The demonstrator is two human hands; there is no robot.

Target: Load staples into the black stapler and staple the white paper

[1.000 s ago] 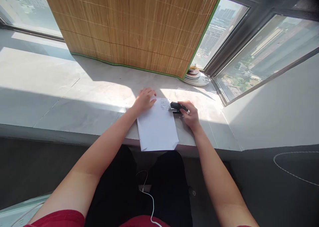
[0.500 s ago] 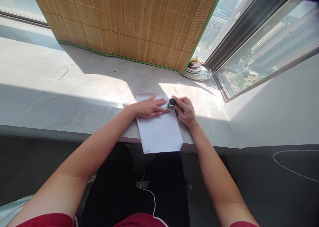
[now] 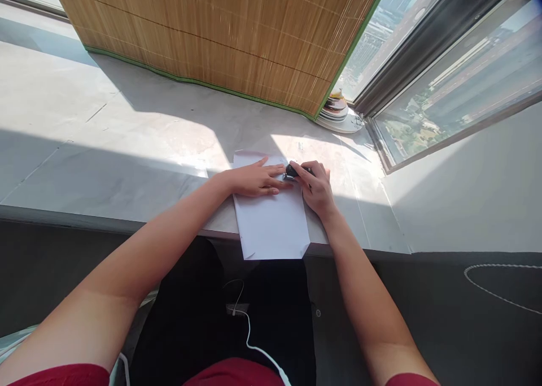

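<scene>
A white sheet of paper [image 3: 273, 228] lies on the stone sill, its near end reaching past the front edge and its lower corners creased. My left hand [image 3: 258, 180] rests flat on the upper part of the sheet, fingers spread and pointing right. Close by its fingertips, a small black stapler [image 3: 291, 170] with a silvery metal front sits over the paper's right side. My right hand [image 3: 315, 185] is wrapped around the stapler from the right, thumb and forefinger along it. The stapler's rear is partly hidden by those fingers.
A bamboo blind [image 3: 212, 30] with green edging hangs down behind the sill [image 3: 127, 171]. A stack of plates [image 3: 339, 118] stands in the corner by the window frame [image 3: 376, 140]. A white cable [image 3: 254, 346] runs over my lap.
The stapler has turned slightly and its black top looks lower against the metal base. Both hands stay in nearly the same place on the paper. The camera view has shifted a little.
</scene>
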